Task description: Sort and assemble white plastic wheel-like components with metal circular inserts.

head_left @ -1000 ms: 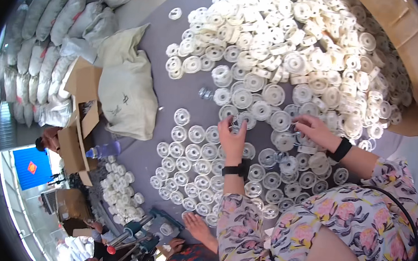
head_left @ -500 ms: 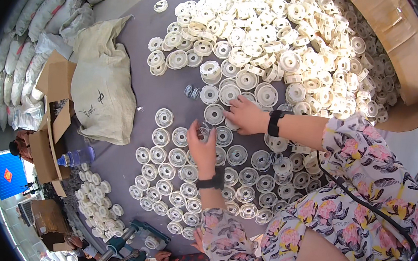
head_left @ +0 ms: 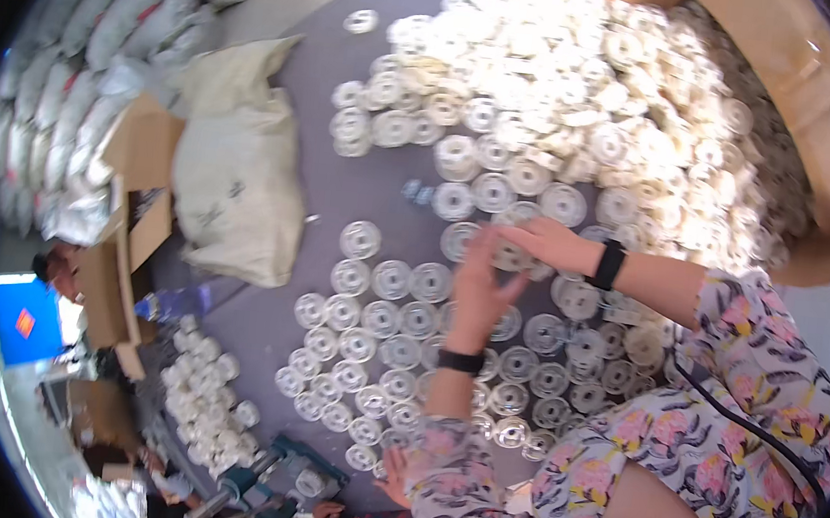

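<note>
My left hand (head_left: 482,290), blurred by motion, is over the rows of white plastic wheels (head_left: 419,319), its thumb apart from its fingers. Whether it holds anything is unclear. From the right, my right hand (head_left: 551,245) reaches in with fingers stretched out over a pale wheel (head_left: 511,256), close to my left fingertips. Each wrist wears a black band. Just left of the far wheels lie small grey metal coils (head_left: 418,192), smeared in this picture.
A large heap of white wheels (head_left: 554,63) covers the far side, beside a cardboard box (head_left: 799,106). At left lie a woven sack (head_left: 242,183) and a bottle (head_left: 176,303). More wheels (head_left: 207,394) and a green bench tool (head_left: 285,471) stand near a co-worker's hand (head_left: 327,515).
The whole view has shifted, so the table appears farther right and blurred. My left hand has moved up and right over the wheels, closer to my right hand.
</note>
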### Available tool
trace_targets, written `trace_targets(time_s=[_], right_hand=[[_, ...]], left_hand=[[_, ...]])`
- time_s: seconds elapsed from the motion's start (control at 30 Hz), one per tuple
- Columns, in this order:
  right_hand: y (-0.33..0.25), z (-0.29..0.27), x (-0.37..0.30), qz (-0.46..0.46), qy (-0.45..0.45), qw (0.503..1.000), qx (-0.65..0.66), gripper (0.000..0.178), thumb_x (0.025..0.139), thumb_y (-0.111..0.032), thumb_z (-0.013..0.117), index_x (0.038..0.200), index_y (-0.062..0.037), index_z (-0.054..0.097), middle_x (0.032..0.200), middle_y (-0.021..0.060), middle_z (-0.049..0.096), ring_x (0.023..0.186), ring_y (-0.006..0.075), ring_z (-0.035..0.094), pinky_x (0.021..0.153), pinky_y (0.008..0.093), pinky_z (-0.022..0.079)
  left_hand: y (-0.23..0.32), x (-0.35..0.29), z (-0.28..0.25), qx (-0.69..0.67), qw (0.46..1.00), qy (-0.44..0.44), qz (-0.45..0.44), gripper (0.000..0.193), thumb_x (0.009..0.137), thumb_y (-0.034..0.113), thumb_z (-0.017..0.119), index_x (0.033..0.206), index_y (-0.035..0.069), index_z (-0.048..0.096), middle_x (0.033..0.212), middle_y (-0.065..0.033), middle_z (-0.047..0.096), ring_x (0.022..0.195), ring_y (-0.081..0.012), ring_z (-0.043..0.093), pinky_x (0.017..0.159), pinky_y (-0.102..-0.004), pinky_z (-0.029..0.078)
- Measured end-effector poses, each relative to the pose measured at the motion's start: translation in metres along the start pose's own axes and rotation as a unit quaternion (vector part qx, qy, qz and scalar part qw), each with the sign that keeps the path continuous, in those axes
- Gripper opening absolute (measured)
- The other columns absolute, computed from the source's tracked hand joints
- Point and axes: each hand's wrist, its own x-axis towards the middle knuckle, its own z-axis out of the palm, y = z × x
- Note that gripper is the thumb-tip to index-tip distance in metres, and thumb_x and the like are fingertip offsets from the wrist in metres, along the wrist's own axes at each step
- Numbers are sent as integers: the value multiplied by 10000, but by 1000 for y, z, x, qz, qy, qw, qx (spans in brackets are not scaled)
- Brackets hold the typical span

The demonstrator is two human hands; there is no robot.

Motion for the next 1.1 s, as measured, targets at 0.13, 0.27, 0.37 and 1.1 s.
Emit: trace_targets(time_s=[0.13, 0.27, 0.37, 1.1], right_hand=[[-2, 2, -10, -6, -27, 1000, 1, 412, 887, -386, 433, 1099, -59, 568, 1018, 165, 610, 954, 299, 576, 833, 363, 436], [7, -4, -33, -105, 5, 991, -78, 352, 802, -270, 559, 1054, -23, 574, 903, 129, 617, 810, 289, 584, 775, 373, 447], [10, -5, -49, -233, 16, 960, -157, 340, 756, -211, 583, 1055, -48, 579, 967, 117, 581, 990, 273, 489, 913, 396, 334], [114, -22, -176, 6, 86, 982, -166, 448, 711, -99, 601, 1143, -21, 513, 1338, 183, 356, 1225, 334, 351, 1026, 387, 291]], left_hand=[[2, -18, -5, 4, 988, -45, -148, 516, 686, 176, 698, 1149, 44, 513, 1070, -173, 534, 928, -309, 545, 784, -380, 440], [-5, -40, 0, 168, 970, -98, -147, 409, 711, 219, 683, 1060, 43, 564, 939, -117, 549, 771, -224, 566, 655, -343, 454], [-12, -32, -24, 98, 984, -13, -146, 409, 709, 214, 691, 1053, 37, 559, 894, -117, 537, 779, -237, 555, 664, -350, 451], [-82, -44, -98, 66, 933, 294, -195, 545, 789, 165, 602, 1235, -53, 377, 1228, -256, 428, 1169, -371, 392, 1005, -406, 286]])
